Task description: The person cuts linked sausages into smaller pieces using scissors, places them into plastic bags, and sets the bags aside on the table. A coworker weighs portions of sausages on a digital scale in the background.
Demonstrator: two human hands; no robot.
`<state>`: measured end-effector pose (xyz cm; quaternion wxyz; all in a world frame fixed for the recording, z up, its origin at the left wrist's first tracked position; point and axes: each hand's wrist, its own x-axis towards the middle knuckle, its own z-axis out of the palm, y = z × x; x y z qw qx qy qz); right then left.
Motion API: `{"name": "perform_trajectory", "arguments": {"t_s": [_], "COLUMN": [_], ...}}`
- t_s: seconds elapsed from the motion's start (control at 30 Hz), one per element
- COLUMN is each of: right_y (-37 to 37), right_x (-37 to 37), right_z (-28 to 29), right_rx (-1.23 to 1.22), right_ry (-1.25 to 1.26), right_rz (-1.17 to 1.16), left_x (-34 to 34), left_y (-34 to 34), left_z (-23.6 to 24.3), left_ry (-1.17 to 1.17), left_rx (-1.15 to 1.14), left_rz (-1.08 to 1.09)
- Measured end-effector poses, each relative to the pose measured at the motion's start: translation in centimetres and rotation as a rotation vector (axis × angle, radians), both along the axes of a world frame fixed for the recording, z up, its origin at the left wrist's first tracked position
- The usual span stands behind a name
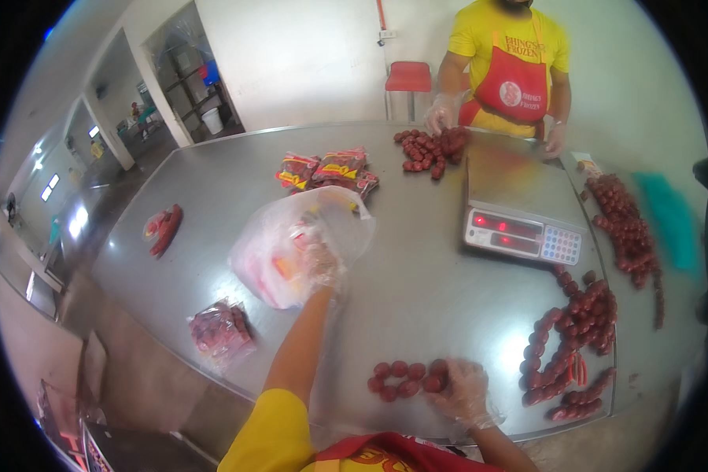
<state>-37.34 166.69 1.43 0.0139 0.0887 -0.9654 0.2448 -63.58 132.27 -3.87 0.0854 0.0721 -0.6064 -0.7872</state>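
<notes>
My left hand [320, 263], in a clear plastic glove, reaches into a large translucent plastic bag [263, 236]. Red and yellow printed packaging shows through its side. The bag's film blurs my fingers, so I cannot tell whether they grip anything. At the near edge of the steel table, my gloved right hand [462, 391] is closed round one end of a short string of round red sausages [399, 369]. The rest of that string lies in a loop on the table, left of the hand.
Filled sausage packs [334, 167] lie beyond the bag; another clear pack [219, 330] is nearer left. A digital scale [523, 204] stands right, with piled sausage strings [578, 326] before it. Across the table [417, 291], a person in a red apron [514, 88] touches more sausages [429, 149].
</notes>
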Motion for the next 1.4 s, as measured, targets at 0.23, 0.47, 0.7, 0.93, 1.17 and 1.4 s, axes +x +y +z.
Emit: {"name": "perform_trajectory", "arguments": {"t_s": [0.23,0.47,0.7,0.93,1.17,1.4], "right_y": [-0.1,-0.1,-0.2,1.4,-1.1,2.3], "right_x": [-0.1,-0.2,-0.3,-2.7,-6.5,-6.4], "right_z": [0.5,1.3,1.4,7.6,12.5,9.3], "right_rx": [-0.032,-0.010,0.023,-0.025,-1.118,-1.273], "right_ry": [-0.010,-0.087,-0.149,-0.201,-0.153,-0.058], "right_rz": [-0.013,-0.019,0.004,-0.059,0.015,-0.475], "left_x": [-3.7,-3.9,-3.0,4.9,10.7,9.4], "left_y": [-0.8,-6.5,-5.4,-1.7,5.6,7.3], "left_z": [-0.2,1.2,6.4,16.7,18.6,12.3], "left_ry": [-0.271,-0.221,-0.162,0.013,0.018,0.448], "left_rx": [-0.981,-1.016,-0.315,0.002,-0.731,-1.341], "left_rz": [0.503,0.065,0.201,-0.255,-0.700,-0.569]}}
